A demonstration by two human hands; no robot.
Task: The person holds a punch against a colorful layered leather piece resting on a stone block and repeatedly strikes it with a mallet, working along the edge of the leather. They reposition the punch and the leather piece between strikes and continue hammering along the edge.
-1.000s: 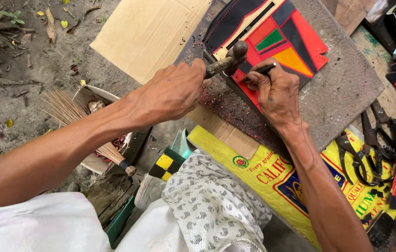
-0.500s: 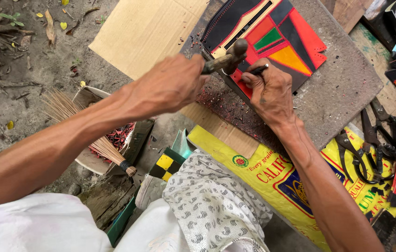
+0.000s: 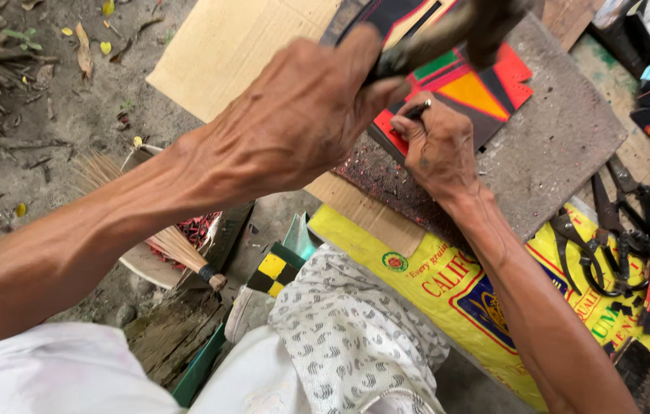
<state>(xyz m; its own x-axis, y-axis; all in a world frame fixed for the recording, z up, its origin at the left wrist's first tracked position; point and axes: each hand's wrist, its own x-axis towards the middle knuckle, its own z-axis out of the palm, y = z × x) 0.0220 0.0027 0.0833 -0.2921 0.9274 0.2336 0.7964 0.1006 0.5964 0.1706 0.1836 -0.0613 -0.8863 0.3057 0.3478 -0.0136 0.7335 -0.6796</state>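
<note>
Fingers of the left hand (image 3: 302, 123) are wrapped tight round the handle of a hammer (image 3: 448, 34), which is lifted high and blurred near the top edge of the view, its head above the work. The right hand (image 3: 436, 149) is closed too, its fingertips (image 3: 405, 123) pinching a thin dark punch (image 3: 417, 111) and pressing its point onto a red, black and orange patterned sheet (image 3: 486, 88) that lies on a grey stone slab (image 3: 563, 146). The main risk, as I judge it, is the hammer missing the small top of the punch and landing on the knuckles just beside it (they sit very close to where the blow would fall). A glancing hit could also kick the punch sideways, so that it skids across the sheet and scars or tears the coloured surface. Nothing seems to pin the sheet except that one hand, so a knock might shift it on the slab and put the mark in the wrong spot. Scissors (image 3: 608, 238) lie near the right forearm on a yellow sack (image 3: 448, 284), close enough that a jolted arm might catch the blades. A small broom (image 3: 164, 234) rests well apart, below the left arm.
</note>
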